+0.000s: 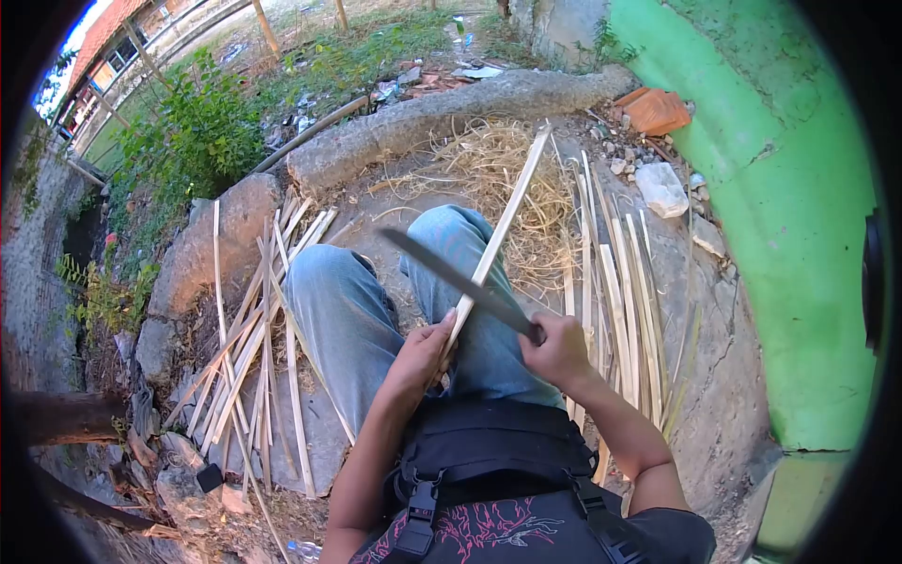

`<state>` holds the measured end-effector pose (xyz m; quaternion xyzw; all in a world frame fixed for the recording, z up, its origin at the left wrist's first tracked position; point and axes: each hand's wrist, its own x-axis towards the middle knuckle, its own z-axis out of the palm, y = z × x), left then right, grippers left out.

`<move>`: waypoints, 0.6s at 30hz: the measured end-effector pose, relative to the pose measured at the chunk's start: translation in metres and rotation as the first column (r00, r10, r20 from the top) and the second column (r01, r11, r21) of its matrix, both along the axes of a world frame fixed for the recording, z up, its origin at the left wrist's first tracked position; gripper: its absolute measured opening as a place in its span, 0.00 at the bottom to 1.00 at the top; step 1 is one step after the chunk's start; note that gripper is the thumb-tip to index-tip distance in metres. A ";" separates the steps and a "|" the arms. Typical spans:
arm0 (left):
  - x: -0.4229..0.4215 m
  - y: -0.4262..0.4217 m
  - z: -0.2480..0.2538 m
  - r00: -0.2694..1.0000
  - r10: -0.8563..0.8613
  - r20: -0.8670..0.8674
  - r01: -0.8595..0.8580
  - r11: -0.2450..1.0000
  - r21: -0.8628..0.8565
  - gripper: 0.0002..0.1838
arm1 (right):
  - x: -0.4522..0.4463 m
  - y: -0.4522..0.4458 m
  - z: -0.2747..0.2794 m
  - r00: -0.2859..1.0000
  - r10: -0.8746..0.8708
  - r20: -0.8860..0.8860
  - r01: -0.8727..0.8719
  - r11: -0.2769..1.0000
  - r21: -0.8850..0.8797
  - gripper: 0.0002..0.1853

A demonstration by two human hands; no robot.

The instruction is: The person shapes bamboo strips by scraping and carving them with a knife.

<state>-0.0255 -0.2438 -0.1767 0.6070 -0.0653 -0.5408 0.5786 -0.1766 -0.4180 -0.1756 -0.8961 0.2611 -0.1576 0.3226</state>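
Observation:
My left hand (425, 355) is closed around the lower part of a long pale strip (503, 221), which slants up and to the right over my knees. In my right hand (556, 352) is the handle of a long dark blade (451, 274). The blade crosses over the strip a little above my left hand and points up and to the left. Beneath both hands are my legs in blue jeans (329, 301). Whether the blade's edge touches the strip cannot be made out.
Several strips lie in a pile (249, 348) at left and another (625, 310) at right. Curly shavings (526, 179) lie beyond my knees, before a low stone edge (404, 122). A white stone (661, 190) sits near the green wall (789, 235).

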 end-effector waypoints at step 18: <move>0.014 0.002 -0.004 0.941 -0.051 -0.334 -0.003 0.987 -0.162 0.25 | 0.078 -0.119 0.023 0.926 -0.361 -0.109 0.355 0.932 -0.076 0.12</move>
